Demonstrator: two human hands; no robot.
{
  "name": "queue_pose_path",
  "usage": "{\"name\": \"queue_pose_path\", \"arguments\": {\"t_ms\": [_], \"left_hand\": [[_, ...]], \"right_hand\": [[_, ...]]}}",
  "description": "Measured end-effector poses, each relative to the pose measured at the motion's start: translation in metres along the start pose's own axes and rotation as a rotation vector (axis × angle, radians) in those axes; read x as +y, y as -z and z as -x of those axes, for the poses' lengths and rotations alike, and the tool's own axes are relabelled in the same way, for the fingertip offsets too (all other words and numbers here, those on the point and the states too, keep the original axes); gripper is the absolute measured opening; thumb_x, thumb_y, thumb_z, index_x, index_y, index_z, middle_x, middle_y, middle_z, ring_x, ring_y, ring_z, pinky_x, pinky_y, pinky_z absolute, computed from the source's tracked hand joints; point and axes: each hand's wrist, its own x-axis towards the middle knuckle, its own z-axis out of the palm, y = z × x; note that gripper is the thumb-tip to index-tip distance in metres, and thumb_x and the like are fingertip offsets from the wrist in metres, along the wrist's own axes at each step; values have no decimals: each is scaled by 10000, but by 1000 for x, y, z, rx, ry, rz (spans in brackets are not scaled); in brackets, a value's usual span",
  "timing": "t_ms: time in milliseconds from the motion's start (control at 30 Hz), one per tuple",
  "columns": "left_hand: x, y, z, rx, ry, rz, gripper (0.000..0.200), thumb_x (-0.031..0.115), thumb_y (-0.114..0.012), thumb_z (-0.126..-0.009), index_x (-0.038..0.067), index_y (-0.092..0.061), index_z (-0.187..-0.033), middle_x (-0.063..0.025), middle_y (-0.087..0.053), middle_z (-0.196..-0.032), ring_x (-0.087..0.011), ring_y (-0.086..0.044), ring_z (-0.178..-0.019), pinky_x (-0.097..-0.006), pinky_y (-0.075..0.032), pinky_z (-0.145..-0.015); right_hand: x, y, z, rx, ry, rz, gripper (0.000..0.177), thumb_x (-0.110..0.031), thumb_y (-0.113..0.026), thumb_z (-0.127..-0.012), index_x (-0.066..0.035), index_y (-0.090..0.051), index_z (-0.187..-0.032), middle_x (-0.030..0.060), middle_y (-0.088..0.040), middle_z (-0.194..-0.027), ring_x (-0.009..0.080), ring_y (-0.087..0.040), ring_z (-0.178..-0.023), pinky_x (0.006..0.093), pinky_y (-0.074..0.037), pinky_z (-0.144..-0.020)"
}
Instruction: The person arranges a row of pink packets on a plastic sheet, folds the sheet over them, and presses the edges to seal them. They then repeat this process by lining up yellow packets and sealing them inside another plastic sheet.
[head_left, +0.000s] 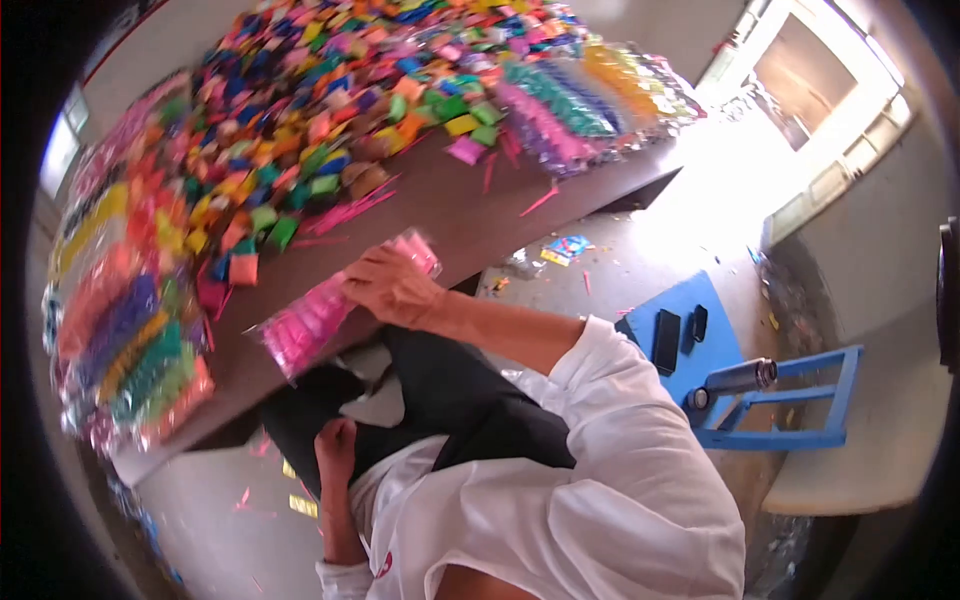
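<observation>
My right hand (pixel 395 285) is closed over the upper end of a long clear plastic bag of pink packets (pixel 305 330). The bag lies slantwise at the near edge of the brown table (pixel 420 215), its lower end toward my lap. My left hand (pixel 336 440) is in a fist by my dark-trousered leg, apart from the bag and below the table edge. Nothing shows sticking out of that fist. Beyond the bag, thin pink strips (pixel 350 207) lie on the tabletop.
A large heap of small colourful packets (pixel 330 110) covers the far table. Filled clear bags are stacked at the left (pixel 130 330) and right (pixel 590 105). To my right, a blue chair (pixel 660 305) holds a phone (pixel 667 342), a dark case and a metal bottle (pixel 740 376). Scraps litter the floor.
</observation>
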Motion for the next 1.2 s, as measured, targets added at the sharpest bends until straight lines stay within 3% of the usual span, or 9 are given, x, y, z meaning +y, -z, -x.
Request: {"name": "queue_pose_path", "arguments": {"t_ms": [200,300,467,667,867,933,967,1033,1200], "left_hand": [[9,1,-3,5,55,-34,184,146,-613,-874,-22,-652,-810,-165,-630,-698,-255,-621,-635,-363,-471,-610],[10,-6,-7,4,100,-96,196,156,-621,-868,-27,-653,-802,-165,-625,-675,-275,-617,-622,-374,-470,-608],[-22,-21,-24,30,107,-290,235,224,-626,-859,0,-671,-805,-194,-648,-726,-369,-633,-686,-456,-486,-653],[-20,-38,-53,-116,262,-363,270,279,-613,-843,24,-701,-828,-196,-683,-830,-400,-654,-797,-474,-509,-725],[-24,-65,-77,-242,360,-507,287,308,-618,-855,44,-725,-885,-194,-697,-877,-403,-666,-863,-476,-517,-775],[-21,-69,-82,-274,389,-532,295,315,-621,-861,40,-726,-887,-193,-700,-890,-406,-665,-881,-479,-517,-788],[-23,-71,-83,-275,385,-525,298,317,-622,-863,38,-726,-883,-193,-701,-895,-407,-664,-888,-481,-517,-794],[-31,-77,-86,-289,385,-509,300,317,-627,-863,34,-726,-875,-193,-704,-901,-405,-664,-897,-483,-515,-804],[-17,-92,-94,-294,436,-505,286,302,-642,-852,30,-723,-889,-181,-711,-896,-408,-661,-909,-479,-508,-834]], "right_hand": [[9,70,-22,90,-227,25,144,-185,-697,-766,-80,-679,-864,50,-628,-937,257,-592,-913,375,-494,-794],[33,119,-24,66,-214,112,126,-219,-673,-766,-157,-687,-875,14,-615,-902,247,-581,-931,410,-471,-795],[91,216,-15,186,-798,-177,194,-270,-676,-828,-86,-721,-868,60,-666,-748,160,-638,-719,352,-514,-664],[190,339,3,171,-1188,-55,324,-338,-663,-887,-70,-717,-1061,-29,-618,-735,53,-480,-570,252,-403,-492],[274,423,16,26,-1236,117,301,-302,-628,-916,-61,-700,-1082,-7,-627,-811,81,-514,-657,257,-436,-609],[348,435,44,149,-1318,-186,262,-263,-622,-924,-63,-695,-1077,-10,-643,-839,86,-542,-677,266,-456,-641],[368,438,52,138,-1285,-136,314,-314,-638,-904,-52,-697,-1066,-6,-635,-827,96,-530,-681,280,-446,-638],[390,437,56,115,-1217,-37,428,-416,-670,-864,-30,-700,-1044,2,-620,-802,114,-508,-687,307,-425,-633],[409,430,54,-25,-1457,68,433,-421,-674,-854,-35,-697,-1050,28,-636,-852,130,-532,-748,316,-440,-696]]}}
